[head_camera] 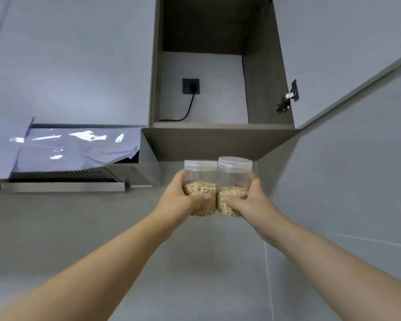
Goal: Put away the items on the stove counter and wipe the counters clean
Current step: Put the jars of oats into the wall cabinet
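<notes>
Grey wall tiles (79,239) and grey upper cabinets fill the view, which looks up from below. In front of them the left hand (181,200) grips the left jar (200,176), thumb laid across its front and fingers curled round its far side. The right hand (250,202) holds the right jar (234,173) in the same way. The hands grip low on the jars, over the oat-like flakes that fill their lower parts; the clear upper walls and pale screw lids stand above the fingers. The jars are upright and touch side by side. They hang just below the bottom edge of the open cabinet (218,126), not inside it. On the cabinet's back wall sits a black socket (191,86) with a black cable (189,107) running down to the shelf. Its door (347,54) swings out to the right on a metal hinge (287,99). To the left hangs a range hood (63,180) covered by wrinkled plastic film (79,147).
</notes>
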Demonstrator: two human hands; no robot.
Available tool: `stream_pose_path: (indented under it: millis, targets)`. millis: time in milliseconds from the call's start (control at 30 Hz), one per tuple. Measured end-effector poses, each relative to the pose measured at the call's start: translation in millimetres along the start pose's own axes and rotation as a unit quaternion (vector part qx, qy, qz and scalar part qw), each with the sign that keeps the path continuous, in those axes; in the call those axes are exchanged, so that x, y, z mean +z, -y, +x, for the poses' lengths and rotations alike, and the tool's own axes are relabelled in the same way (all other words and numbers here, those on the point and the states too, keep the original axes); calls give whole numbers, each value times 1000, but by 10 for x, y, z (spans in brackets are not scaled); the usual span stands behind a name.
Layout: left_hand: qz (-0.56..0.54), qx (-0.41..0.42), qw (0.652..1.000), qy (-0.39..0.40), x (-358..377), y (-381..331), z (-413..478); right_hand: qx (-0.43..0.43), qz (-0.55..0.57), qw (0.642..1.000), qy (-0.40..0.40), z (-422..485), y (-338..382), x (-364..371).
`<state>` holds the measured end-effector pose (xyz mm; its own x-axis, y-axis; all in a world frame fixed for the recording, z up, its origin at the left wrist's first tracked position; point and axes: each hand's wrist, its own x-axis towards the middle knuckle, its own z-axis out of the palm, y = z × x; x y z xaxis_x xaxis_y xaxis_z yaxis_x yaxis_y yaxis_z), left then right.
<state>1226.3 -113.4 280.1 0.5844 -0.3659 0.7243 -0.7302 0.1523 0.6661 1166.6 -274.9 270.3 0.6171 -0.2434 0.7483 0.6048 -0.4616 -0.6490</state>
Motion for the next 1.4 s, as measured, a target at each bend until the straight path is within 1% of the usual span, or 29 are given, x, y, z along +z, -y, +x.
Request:
stream_pose_path:
  millis: [100, 200, 333, 467, 567, 733, 833, 900, 967, 1033, 1100, 1133, 1200, 1267, 1333, 1367, 1400]
  targets:
    - [41, 92, 995, -28, -120, -383, 291, -82, -43, 993, -69, 289, 369, -43]
    - [44, 145, 987, -57, -238, -802, 610, -139, -74, 981, -111, 614, 779, -106]
    - [82, 170, 977, -96, -333, -1208, 1017, -148, -96, 976, -130, 1052, 1113, -223]
    - [123, 158, 969, -146, -360, -1229, 1361, -145, -101, 975, -133, 1311, 1155, -266]
    - [151, 140, 967, -152, -345, -1141, 1596, -140, -97, 975, -143, 1483, 1096, -327]
    - [208, 98, 962, -148, -384, -973, 1937, -146, -166, 961, -165, 1801, 1004, -395]
    - [246, 78, 953, -158, -423, -903, 2061, -108, -207, 959, -161, 1957, 906, -387]
    - [300, 54, 939, -159, -446, -902, 2113, -87, -236, 955, -159, 2036, 821, -328]
    - [381, 16, 909, -168, -465, -900, 2120, -79, -271, 943, -174, 2083, 735, -230]
    - [457, 4, 870, -184, -503, -861, 2094, -72, -316, 926, -195, 2103, 706, -113]
    - [537, 43, 818, -203, -565, -803, 2029, -63, -348, 914, -198, 2135, 735, -3]
    - [577, 81, 786, -207, -610, -773, 1985, -53, -354, 914, -189, 2169, 764, 51]
    - [649, 160, 719, -192, -718, -708, 1856, -41, -348, 924, -152, 2242, 825, 215]
    - [705, 210, 657, -167, -798, -649, 1750, -37, -330, 937, -112, 2310, 887, 375]
    - [763, 210, 595, -140, -854, -616, 1693, -34, -342, 935, -90, 2380, 917, 510]
    - [781, 197, 578, -131, -896, -603, 1680, -29, -352, 931, -87, 2410, 930, 564]
    - [786, 184, 576, -125, -928, -602, 1670, -18, -361, 928, -87, 2435, 942, 594]
